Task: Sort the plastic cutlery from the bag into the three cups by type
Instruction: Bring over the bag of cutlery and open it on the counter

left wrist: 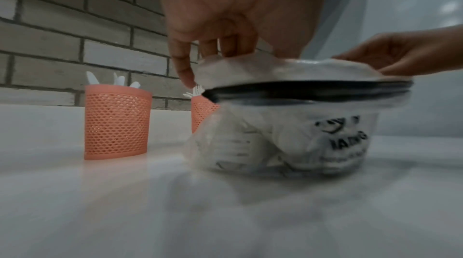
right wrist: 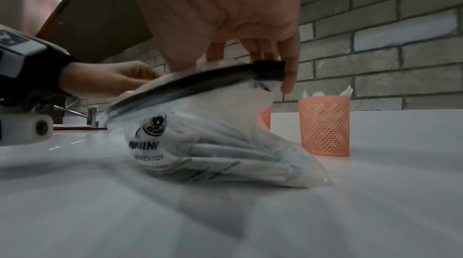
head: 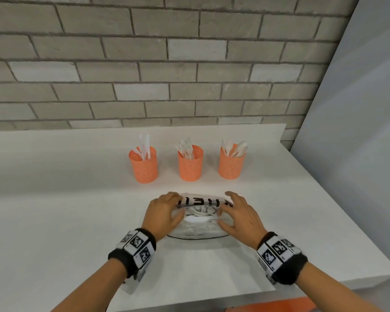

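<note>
holding the clear printed plastic bag of white cutlery [head: 196, 224] near the counter's [head: 54, 210] front edge: left hand [head: 162, 213] and right hand [head: 241, 216] each pinch an end of its mouth, long axis left-right, three orange mesh cups [head: 190, 164] directly behind.

Left hand [left wrist: 225, 24] comes down from above, fingertips [left wrist: 186, 78] gripping the far-left rim of the clear plastic bag [left wrist: 288, 143] w/ black zip edge. Right hand [left wrist: 400, 54] holds the opposite rim. Two orange mesh cups [left wrist: 116, 123] behind, white cutlery [left wrist: 120, 81] poking out.
</note>
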`<state>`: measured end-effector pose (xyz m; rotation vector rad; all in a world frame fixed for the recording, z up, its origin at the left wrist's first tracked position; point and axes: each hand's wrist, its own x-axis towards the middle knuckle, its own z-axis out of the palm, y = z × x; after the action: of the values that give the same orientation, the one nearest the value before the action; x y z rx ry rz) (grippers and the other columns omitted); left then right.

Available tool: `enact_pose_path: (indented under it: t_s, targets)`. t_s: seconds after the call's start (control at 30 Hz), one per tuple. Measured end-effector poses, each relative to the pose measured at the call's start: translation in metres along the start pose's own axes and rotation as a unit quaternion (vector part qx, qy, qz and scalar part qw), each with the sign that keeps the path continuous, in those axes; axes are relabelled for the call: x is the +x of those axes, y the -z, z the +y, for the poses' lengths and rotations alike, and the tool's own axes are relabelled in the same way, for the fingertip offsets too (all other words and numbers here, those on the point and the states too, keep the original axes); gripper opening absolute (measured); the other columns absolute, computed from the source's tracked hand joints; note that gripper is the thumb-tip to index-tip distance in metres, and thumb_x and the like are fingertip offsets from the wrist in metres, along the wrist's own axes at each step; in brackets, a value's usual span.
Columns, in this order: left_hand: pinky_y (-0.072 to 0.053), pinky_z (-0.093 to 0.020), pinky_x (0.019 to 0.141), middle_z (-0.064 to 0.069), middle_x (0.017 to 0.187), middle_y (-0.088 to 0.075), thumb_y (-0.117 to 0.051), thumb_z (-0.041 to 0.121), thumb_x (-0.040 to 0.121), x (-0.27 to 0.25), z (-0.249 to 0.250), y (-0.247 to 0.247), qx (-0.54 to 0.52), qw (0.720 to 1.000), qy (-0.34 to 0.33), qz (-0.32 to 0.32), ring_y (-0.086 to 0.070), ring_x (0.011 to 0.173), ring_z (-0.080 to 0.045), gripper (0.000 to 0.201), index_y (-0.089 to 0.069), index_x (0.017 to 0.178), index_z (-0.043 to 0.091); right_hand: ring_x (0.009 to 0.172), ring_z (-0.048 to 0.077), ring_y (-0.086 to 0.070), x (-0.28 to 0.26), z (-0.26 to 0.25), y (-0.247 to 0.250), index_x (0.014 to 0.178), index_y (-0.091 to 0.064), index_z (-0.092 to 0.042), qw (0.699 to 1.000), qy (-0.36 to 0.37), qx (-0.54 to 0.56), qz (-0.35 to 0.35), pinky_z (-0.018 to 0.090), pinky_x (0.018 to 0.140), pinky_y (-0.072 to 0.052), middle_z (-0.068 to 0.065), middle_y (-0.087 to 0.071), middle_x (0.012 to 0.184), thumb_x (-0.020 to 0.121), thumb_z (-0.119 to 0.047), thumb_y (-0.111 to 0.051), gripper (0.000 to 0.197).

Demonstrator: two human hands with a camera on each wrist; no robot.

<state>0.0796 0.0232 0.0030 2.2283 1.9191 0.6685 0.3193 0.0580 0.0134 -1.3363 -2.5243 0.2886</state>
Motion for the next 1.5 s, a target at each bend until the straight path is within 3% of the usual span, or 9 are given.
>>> enact_pose_path:
  t_s: [0.2,0.4,0.53,0.67,0.83,0.97,1.07,1.27,1.5]
  targets:
    - [-0.056,-0.034,0.068,-0.01,0.103,-0.069,-0.06,0.017,0.087,-0.004,0.002,-0.002,-0.003,1.0,0.011,0.019,-0.068,0.085,-0.029,0.023,-0.067,0.105,0.004,0.074,0.025,-0.049,-0.005,0.008,-0.015,0.07,-0.046,-0.015,0.999,-0.026,-0.003,-0.021,0.017,0.047,-0.025,0.012,-0.057,0.113,0.073,0.009,-0.051,0.025]
    - [-0.05,-0.045,0.065,-0.01,0.077,-0.059,-0.049,-0.001,0.087,0.006,0.007,0.008,-0.097,0.992,0.063,0.041,-0.055,0.066,-0.033,0.005,-0.052,0.09,0.003,0.103,0.036,-0.061,0.004,0.014,-0.008,0.107,-0.063,-0.008,0.998,-0.058,0.025,-0.009,0.035,0.076,-0.05,0.014,-0.049,0.135,0.076,0.017,-0.039,0.046]
    - [-0.052,-0.043,0.076,-0.011,0.11,-0.062,-0.051,-0.01,0.079,-0.007,0.005,-0.003,-0.045,0.994,0.082,0.054,-0.065,0.086,-0.034,0.023,-0.066,0.086,0.007,0.112,0.033,-0.059,-0.003,-0.002,-0.005,0.136,-0.046,-0.019,0.993,-0.114,-0.008,-0.031,0.032,0.087,-0.047,0.017,-0.025,0.153,0.087,0.009,-0.033,0.057]
    - [-0.045,-0.041,0.096,-0.007,0.14,-0.04,-0.048,0.019,0.093,-0.02,0.022,-0.013,-0.072,0.969,0.236,0.025,-0.053,0.116,-0.027,0.037,-0.051,0.13,0.02,0.099,0.029,-0.061,-0.001,-0.015,-0.012,0.134,-0.046,-0.018,0.985,-0.174,0.012,0.001,0.029,0.075,-0.045,0.013,-0.049,0.131,0.099,-0.025,-0.034,0.037]
    - [-0.038,-0.025,0.098,-0.005,0.15,-0.027,-0.049,0.0,0.088,-0.016,0.025,-0.011,-0.156,0.966,0.207,0.028,-0.046,0.128,-0.022,0.054,-0.037,0.139,0.012,0.111,0.025,-0.058,0.014,-0.007,-0.01,0.13,-0.053,-0.013,0.969,-0.208,0.127,0.031,0.026,0.088,-0.043,0.01,-0.061,0.126,0.091,-0.027,-0.055,0.042]
    - [-0.043,-0.029,0.096,-0.004,0.156,-0.009,-0.052,0.003,0.085,-0.015,0.007,0.002,-0.095,0.988,0.115,-0.051,-0.047,0.126,-0.025,0.072,-0.017,0.147,0.016,0.134,0.024,-0.04,0.02,0.01,0.013,0.143,-0.035,-0.019,0.976,-0.152,0.145,-0.05,0.028,0.102,-0.035,0.01,-0.011,0.158,0.085,-0.016,-0.06,0.063]
    - [-0.05,-0.035,0.072,-0.003,0.152,-0.017,-0.053,0.007,0.083,-0.011,-0.003,0.013,-0.024,0.992,0.112,-0.053,-0.061,0.096,-0.032,0.074,-0.017,0.147,0.022,0.112,0.03,-0.057,0.022,0.018,0.025,0.145,-0.029,-0.03,0.983,-0.132,0.111,-0.058,0.029,0.082,-0.049,0.008,0.011,0.158,0.08,-0.002,-0.056,0.075]
    - [-0.035,-0.031,0.103,-0.009,0.142,-0.034,-0.055,-0.004,0.08,0.0,0.01,0.003,-0.158,0.974,0.147,-0.064,-0.042,0.128,-0.027,0.08,-0.017,0.147,0.017,0.126,0.025,-0.047,0.04,0.004,0.019,0.142,-0.034,-0.017,0.963,-0.195,0.184,-0.029,0.032,0.105,-0.036,0.002,-0.037,0.149,0.087,-0.025,-0.056,0.06]
    - [-0.035,-0.031,0.105,-0.01,0.145,-0.027,-0.064,0.009,0.079,0.008,0.012,0.005,-0.152,0.969,0.176,-0.081,-0.039,0.129,-0.026,0.084,-0.016,0.147,0.014,0.099,0.032,-0.059,0.046,-0.008,-0.002,0.128,-0.043,-0.013,0.965,-0.228,0.122,0.039,0.033,0.074,-0.044,0.012,-0.044,0.127,0.087,-0.018,-0.059,0.044]
